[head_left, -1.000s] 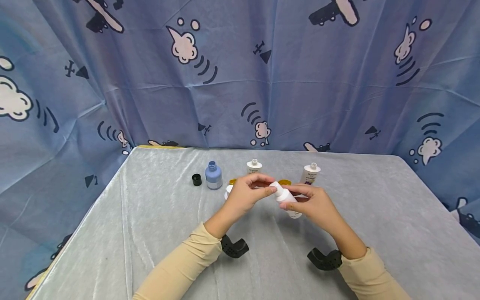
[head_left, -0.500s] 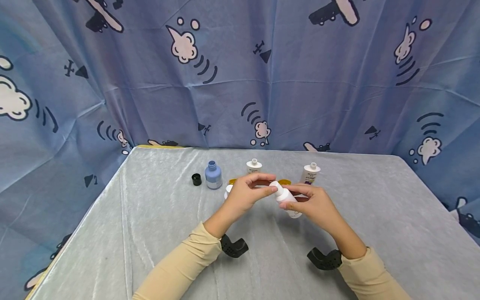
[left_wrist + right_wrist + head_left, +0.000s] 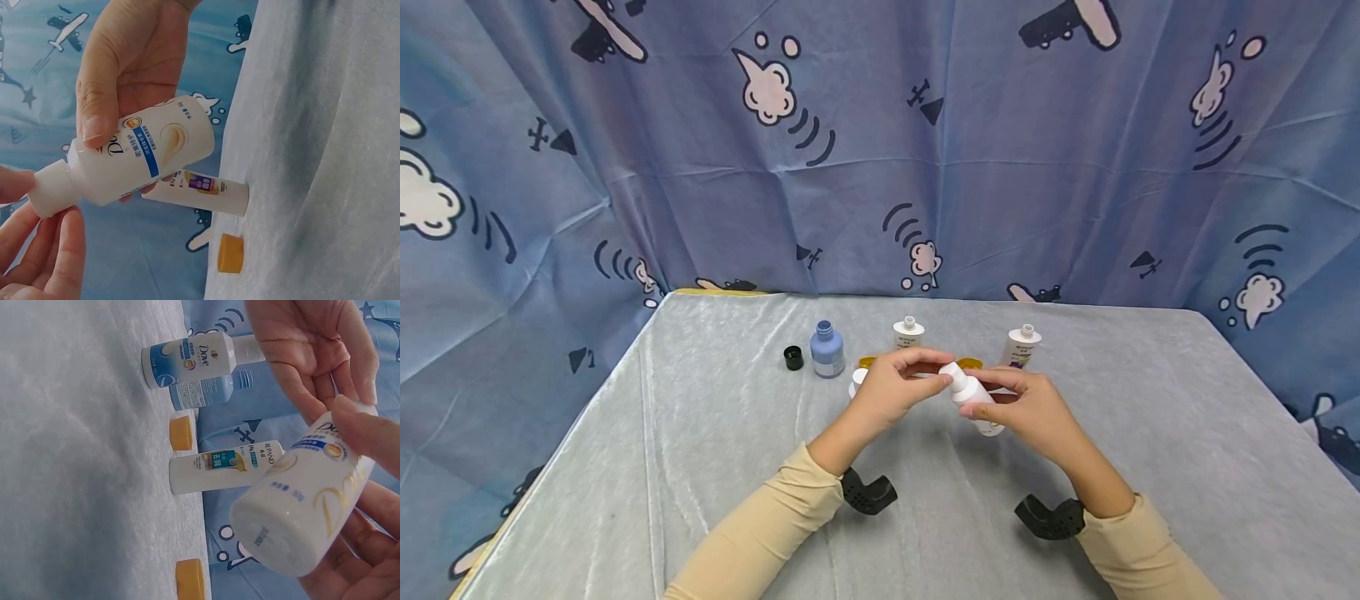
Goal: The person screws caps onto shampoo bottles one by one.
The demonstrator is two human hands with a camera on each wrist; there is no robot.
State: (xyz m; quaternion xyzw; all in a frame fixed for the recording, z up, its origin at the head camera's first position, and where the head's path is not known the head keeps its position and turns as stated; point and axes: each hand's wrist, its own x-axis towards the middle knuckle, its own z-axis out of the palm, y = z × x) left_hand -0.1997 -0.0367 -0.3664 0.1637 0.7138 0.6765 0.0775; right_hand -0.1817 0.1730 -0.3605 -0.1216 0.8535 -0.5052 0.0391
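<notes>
Two bare hands meet over a gray-covered table (image 3: 737,467), joined by one white Dove bottle (image 3: 147,147) held tilted and clear of the surface. The left hand (image 3: 891,387) pinches the bottle's white cap (image 3: 53,189) between thumb and fingers, while the right hand (image 3: 1030,412) grips the body, its thumb pressed beside the printed label. The cap sits at the neck; how tightly it is fastened cannot be told.

Behind the hands stand two white bottles with bare necks, one near the middle (image 3: 908,332) and one farther right (image 3: 1022,345), a yellow cap near each (image 3: 867,362) (image 3: 970,364). Partly hidden by the left hand, a second Dove bottle (image 3: 189,360), blue-banded and capped in white, stands upright. Just to its left is an uncapped blue bottle (image 3: 827,354), with a black cap (image 3: 793,358) beside it. Beige sleeves (image 3: 760,533) and black wrist devices (image 3: 868,494) frame the scene against a blue patterned curtain (image 3: 865,167).
</notes>
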